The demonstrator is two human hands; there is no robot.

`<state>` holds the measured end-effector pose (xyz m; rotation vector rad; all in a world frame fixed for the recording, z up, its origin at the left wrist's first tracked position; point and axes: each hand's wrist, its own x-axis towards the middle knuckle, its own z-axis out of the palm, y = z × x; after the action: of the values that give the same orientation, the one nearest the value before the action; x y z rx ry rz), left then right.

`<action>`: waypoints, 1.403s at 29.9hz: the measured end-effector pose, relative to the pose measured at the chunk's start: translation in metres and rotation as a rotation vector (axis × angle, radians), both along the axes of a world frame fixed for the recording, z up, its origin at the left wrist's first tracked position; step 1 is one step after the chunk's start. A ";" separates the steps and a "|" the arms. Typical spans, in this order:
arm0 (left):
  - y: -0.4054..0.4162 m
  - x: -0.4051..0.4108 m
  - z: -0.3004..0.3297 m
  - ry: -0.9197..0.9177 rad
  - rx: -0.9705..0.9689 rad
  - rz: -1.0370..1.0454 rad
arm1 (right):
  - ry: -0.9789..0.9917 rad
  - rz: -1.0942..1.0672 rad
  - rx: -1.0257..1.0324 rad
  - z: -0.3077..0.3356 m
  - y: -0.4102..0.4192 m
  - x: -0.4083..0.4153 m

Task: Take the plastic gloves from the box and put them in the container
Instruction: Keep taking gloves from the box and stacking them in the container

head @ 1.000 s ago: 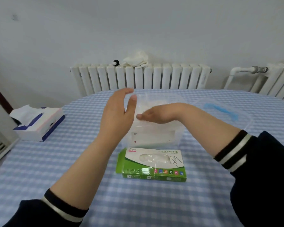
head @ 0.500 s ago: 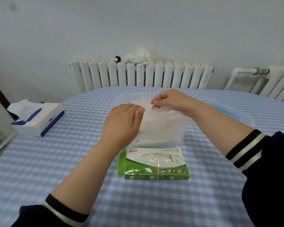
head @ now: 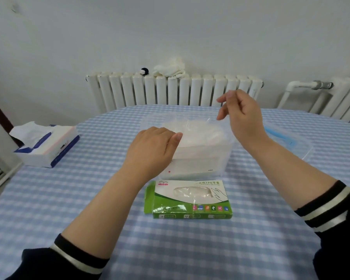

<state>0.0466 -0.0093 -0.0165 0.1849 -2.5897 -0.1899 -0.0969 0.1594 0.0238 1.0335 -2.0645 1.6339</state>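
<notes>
Two hands over the counter (head: 49, 209), both at the clear plastic container (head: 220, 156). My left hand (head: 150, 148) lies knuckles-up on the near-left rim, fingers bent down over the edge onto the heap of plastic gloves (head: 194, 132) inside; whether it pinches film or only presses it flat I cannot tell. My right hand (head: 240, 114) hangs above the far-right corner, fingers loosely curled, thumb and forefinger apart, nothing solid in them. A faint sheet of film seems to trail beneath it toward the pile; too sheer to be sure.

The gloves: thin, cloudy, crumpled, heaped to about rim height. I judge them near weightless, limp, clingy, apt to spring back up and to stick to skin. No stiffness to grip against. Best taken by pinching a fold at an edge or cuff, then pressed down with a flat palm so they stay.

The green glove box (head: 190, 201) lies flat just in front of the container, oval window up, a little film showing in the slot. More gloves likely in there: pull from the slot with one hand, pin the light box with the other or it will lift.

The container's lid (head: 287, 142), blue-handled, lies to the right. A tissue box (head: 47, 146) sits far left.
</notes>
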 end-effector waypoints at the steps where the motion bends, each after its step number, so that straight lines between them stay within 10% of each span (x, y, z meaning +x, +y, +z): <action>1: -0.001 0.000 -0.001 0.045 0.013 0.003 | 0.092 -0.039 -0.031 -0.001 0.006 0.004; 8: 0.015 0.013 -0.018 0.661 -0.081 -0.140 | 0.565 0.221 0.411 -0.037 0.037 0.059; 14: 0.032 0.035 -0.044 0.262 0.084 -0.260 | 0.318 0.198 0.988 -0.073 0.029 0.075; 19: 0.036 0.043 -0.067 -0.186 0.091 -0.160 | 0.271 0.165 1.017 -0.082 0.018 0.075; 32: 0.042 0.042 -0.067 -0.254 0.269 -0.081 | 0.770 0.053 0.883 -0.101 0.023 0.068; 42: 0.042 0.044 -0.062 -0.319 0.276 -0.016 | -0.113 0.176 0.332 -0.064 0.032 0.079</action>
<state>0.0903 0.0330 -0.0783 0.3160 -2.8721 -0.5671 -0.0179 0.1917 -0.0399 1.2879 -2.4414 1.4880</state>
